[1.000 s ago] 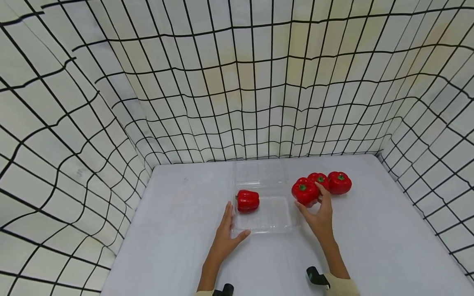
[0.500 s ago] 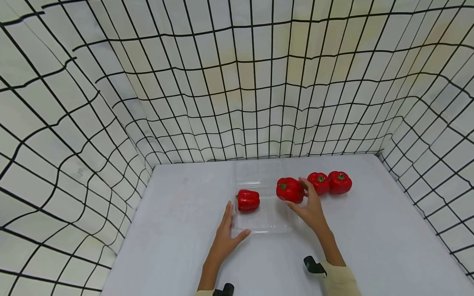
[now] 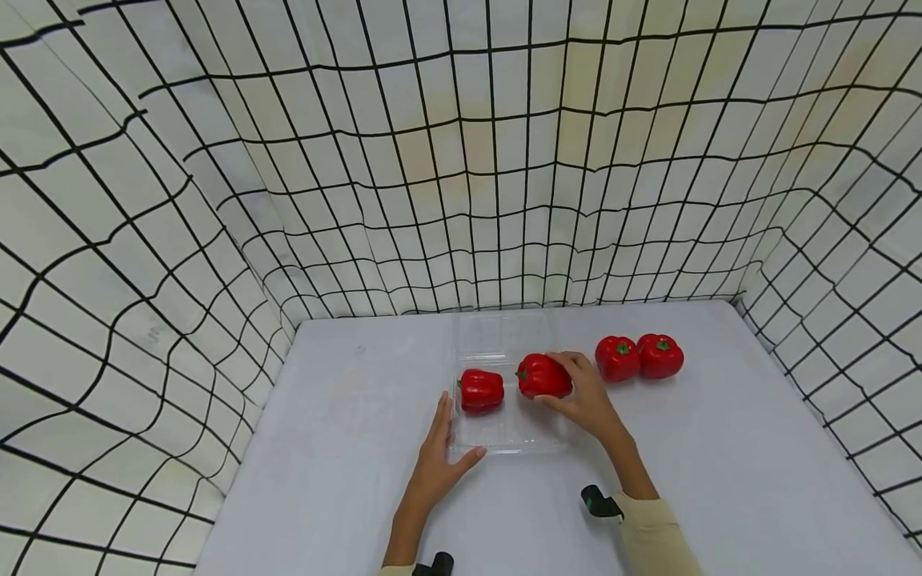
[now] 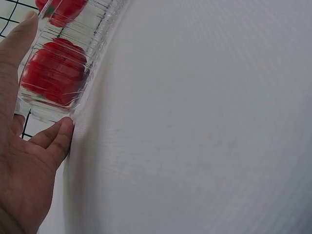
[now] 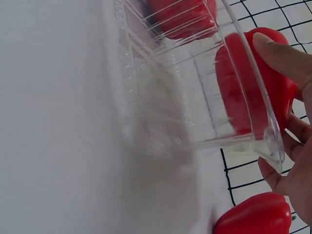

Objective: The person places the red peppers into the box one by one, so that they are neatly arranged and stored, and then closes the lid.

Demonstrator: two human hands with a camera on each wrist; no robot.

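A clear plastic clamshell box point(image 3: 497, 436) lies with its lid point(image 3: 504, 330) folded back. One red bell pepper point(image 3: 481, 391) lies on its side at the box's left. My right hand point(image 3: 587, 400) grips a second red bell pepper point(image 3: 542, 376) between thumb and fingers, over the box's right part; the right wrist view shows this pepper point(image 5: 279, 80) at the rim, partly behind the clear wall. My left hand point(image 3: 434, 464) rests against the box's left side and front corner, fingers straight and thumb spread. In the left wrist view its fingertips point(image 4: 66, 127) touch the box edge.
Two more red bell peppers, a nearer one point(image 3: 617, 358) and a farther one point(image 3: 660, 356), sit side by side to the right of the box on the white table point(image 3: 338, 448). A black-gridded white backdrop point(image 3: 475, 184) rises behind and along both sides.
My right hand has carried the bell pepper leftward from beside the other peppers to over the box, and its stem has turned to the left. The left hand has stayed in place.
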